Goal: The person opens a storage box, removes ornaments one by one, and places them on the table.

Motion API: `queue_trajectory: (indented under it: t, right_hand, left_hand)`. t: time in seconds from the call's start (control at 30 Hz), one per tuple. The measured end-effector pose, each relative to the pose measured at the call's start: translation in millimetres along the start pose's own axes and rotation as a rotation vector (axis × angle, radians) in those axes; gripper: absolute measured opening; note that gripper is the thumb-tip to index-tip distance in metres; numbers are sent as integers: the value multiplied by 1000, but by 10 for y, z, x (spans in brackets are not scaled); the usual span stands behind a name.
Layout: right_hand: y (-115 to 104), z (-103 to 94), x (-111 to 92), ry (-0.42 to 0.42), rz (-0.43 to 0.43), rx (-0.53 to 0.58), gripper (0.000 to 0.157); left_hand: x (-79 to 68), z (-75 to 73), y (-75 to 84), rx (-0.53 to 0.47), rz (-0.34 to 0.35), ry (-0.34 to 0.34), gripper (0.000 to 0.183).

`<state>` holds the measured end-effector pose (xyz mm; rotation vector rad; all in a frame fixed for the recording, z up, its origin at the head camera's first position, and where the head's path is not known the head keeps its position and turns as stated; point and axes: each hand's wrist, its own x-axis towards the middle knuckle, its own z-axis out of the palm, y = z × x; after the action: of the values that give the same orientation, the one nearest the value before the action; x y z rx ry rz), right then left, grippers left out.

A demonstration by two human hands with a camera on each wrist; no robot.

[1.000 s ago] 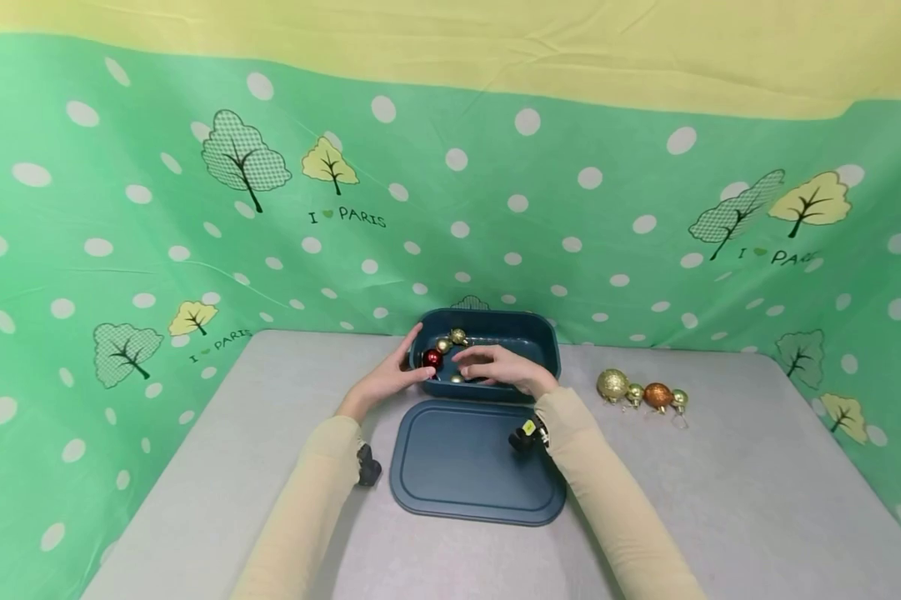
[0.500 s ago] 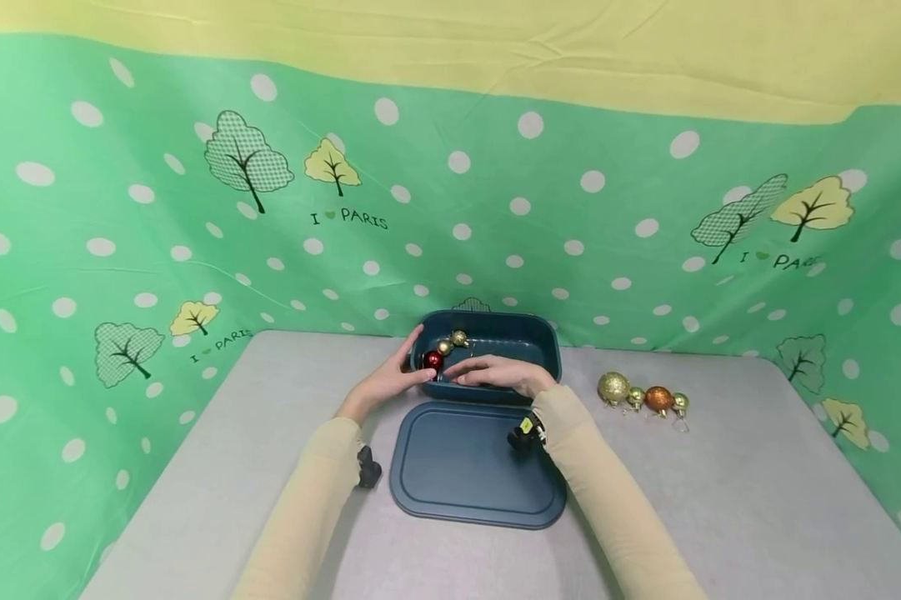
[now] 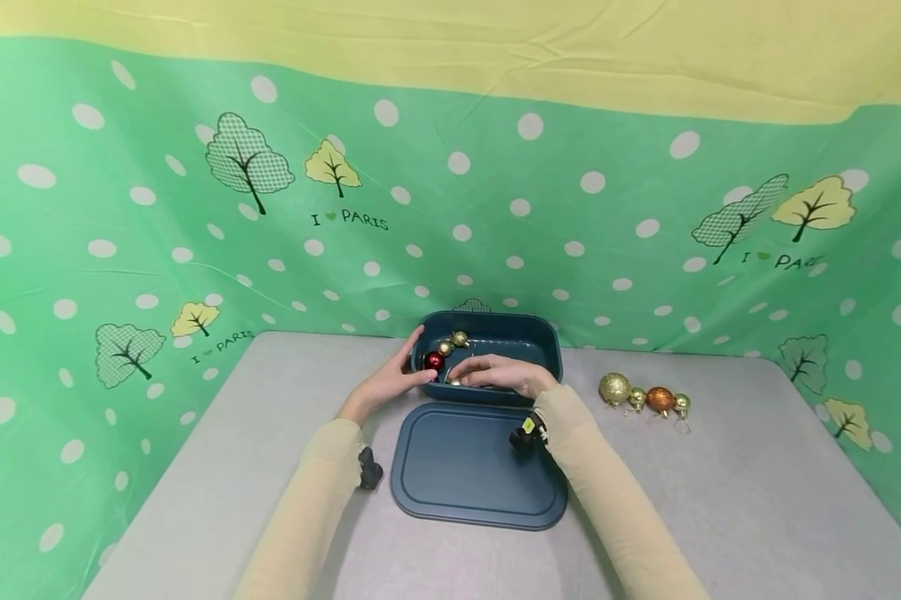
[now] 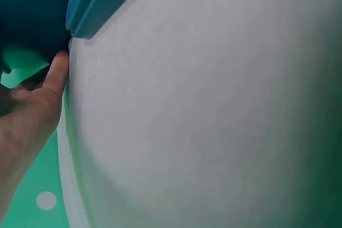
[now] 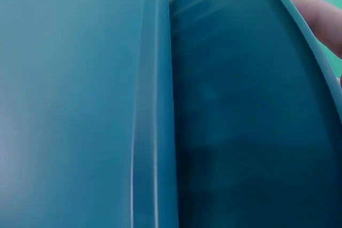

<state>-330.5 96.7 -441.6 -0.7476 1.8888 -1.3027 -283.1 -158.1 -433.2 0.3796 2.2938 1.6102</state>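
A dark blue box point(image 3: 528, 392) stands near the table's back, with a red bauble point(image 3: 433, 361) and small gold baubles point(image 3: 446, 347) along its left end. My left hand point(image 3: 386, 380) holds that end, thumb at the front corner and fingers along the outer side. In the left wrist view, the left hand point(image 4: 43, 100) lies against the box wall. My right hand point(image 3: 498, 372) reaches over the front rim, fingertips pinching a small gold bauble point(image 3: 454, 382) low inside. That bauble is partly hidden. In the right wrist view, the box wall point(image 5: 256, 105) hides most of the right fingers.
A blue lid point(image 3: 473, 467) lies flat on the grey table point(image 3: 270, 433) in front of the box. Right of the box rest a large gold bauble point(image 3: 614, 388), an orange bauble point(image 3: 659, 401) and two small gold-green ones. A green patterned cloth point(image 3: 488, 217) hangs behind.
My right hand has lowered into the box onto the small gold bauble, which has shifted slightly left. My left hand keeps its place at the box's end.
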Motion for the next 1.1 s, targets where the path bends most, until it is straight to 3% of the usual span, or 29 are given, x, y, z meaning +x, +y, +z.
queue_trajectory:
  t: [0.27, 0.37, 0.53, 0.7, 0.9, 1.1]
  right_hand:
    - [19, -20, 1, 14, -97, 85, 33]
    - [20, -14, -2, 33, -115, 99, 31]
    - [-6, 13, -40, 87, -157, 43, 29]
    - [-67, 26, -119, 128, -215, -10, 30]
    - [-120, 26, -222, 168, -262, -14, 30]
    - [-125, 35, -348, 203, -295, -14, 30]
  left_hand:
    - [19, 1, -23, -29, 2, 9, 87]
    - [72, -7, -101, -33, 4, 10, 88]
    - [191, -5, -314, -15, 11, 32, 90]
    - [218, 9, -376, 3, 20, 51, 88]
    - [206, 7, -372, 6, 25, 60, 88]
    - [71, 4, -117, -15, 13, 20, 88]
